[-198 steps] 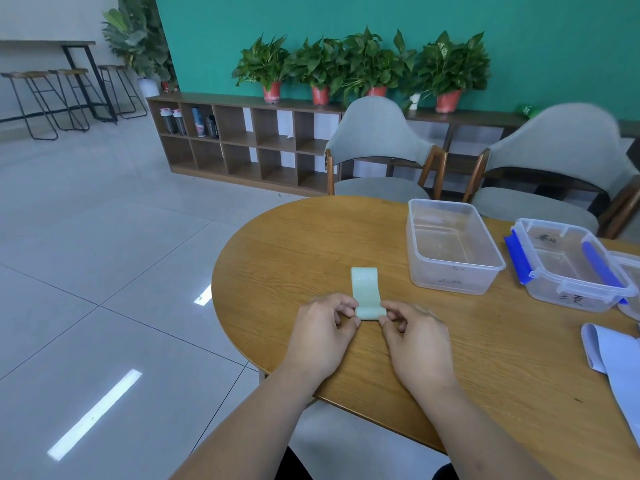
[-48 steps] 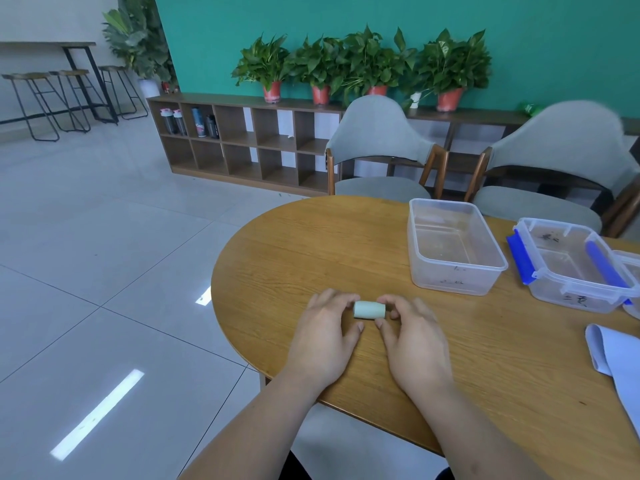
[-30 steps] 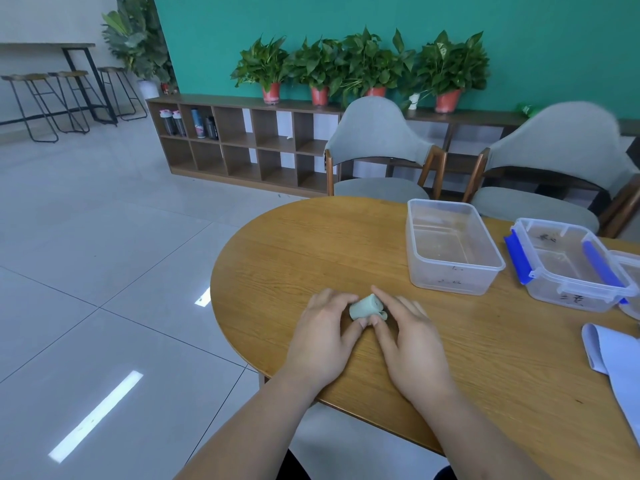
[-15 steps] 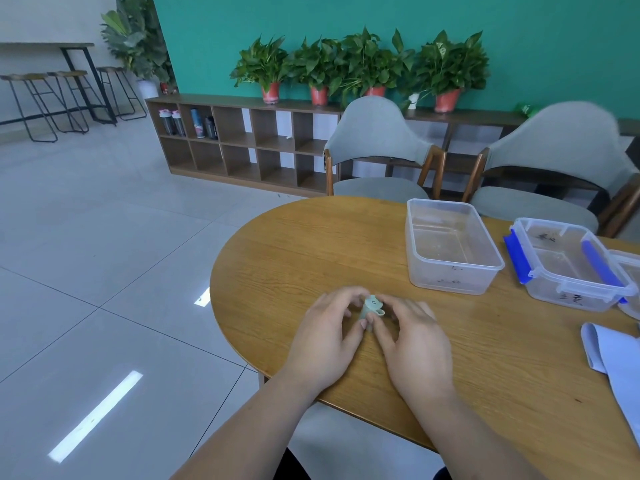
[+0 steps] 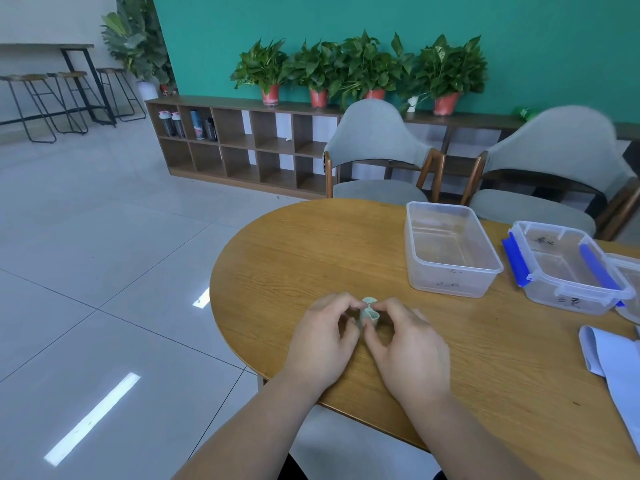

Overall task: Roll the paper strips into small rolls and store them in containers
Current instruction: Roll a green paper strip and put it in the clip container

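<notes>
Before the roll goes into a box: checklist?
1. Grip on roll: ok. Left hand and right hand both pinch the roll.
2. Roll wound tight: not ok. It looks loose, with loops showing.
3. Open box lidless: ok.
4. Way from roll to open box free: ok. Only bare table lies between.
5. Clip box open: not ok. Its lid looks on.
6. Next strips at hand: ok. They lie at the right edge.
</notes>
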Demonstrator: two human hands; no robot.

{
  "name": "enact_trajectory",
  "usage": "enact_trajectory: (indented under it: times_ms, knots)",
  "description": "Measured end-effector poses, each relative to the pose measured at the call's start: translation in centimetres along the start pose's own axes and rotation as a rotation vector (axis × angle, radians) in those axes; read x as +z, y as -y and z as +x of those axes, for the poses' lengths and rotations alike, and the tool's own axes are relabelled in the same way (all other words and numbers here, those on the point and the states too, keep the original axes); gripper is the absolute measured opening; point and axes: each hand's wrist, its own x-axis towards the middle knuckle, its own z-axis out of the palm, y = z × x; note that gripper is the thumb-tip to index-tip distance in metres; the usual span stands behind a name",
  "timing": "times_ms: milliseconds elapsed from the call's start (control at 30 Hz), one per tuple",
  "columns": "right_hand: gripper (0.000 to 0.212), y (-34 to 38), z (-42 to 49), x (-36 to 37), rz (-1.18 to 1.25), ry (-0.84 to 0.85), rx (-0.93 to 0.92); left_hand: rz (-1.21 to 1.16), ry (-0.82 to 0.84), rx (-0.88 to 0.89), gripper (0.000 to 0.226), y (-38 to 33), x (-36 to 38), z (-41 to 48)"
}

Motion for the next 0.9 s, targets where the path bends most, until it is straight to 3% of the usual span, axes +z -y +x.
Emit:
enact_trajectory:
  times_ms: [367,567,767,900]
  knots:
    - [0.013,-0.5,0.0,0.3,0.030,0.068,-0.045,0.232,-0.015,0.081,0.017,-1.2,-0.2,-0.4]
    - [0.026,-0.9,0.5,-1.3,0.188,0.057,0.019,-0.163,0.036,-0.237,0.018,-3.4,-0.8,1.4]
    - [0.043,-1.5,2.2,-5.2,0.295,0.048,0.017,-0.593,0.188,-0.646,0.040,-6.6,-1.0,4.0]
    - [0.046,-2.2,2.4,-8.3,0.295,0.077,-0.016,-0.725,0.270,-0.733,0.043,-9.3,-1.2,4.9]
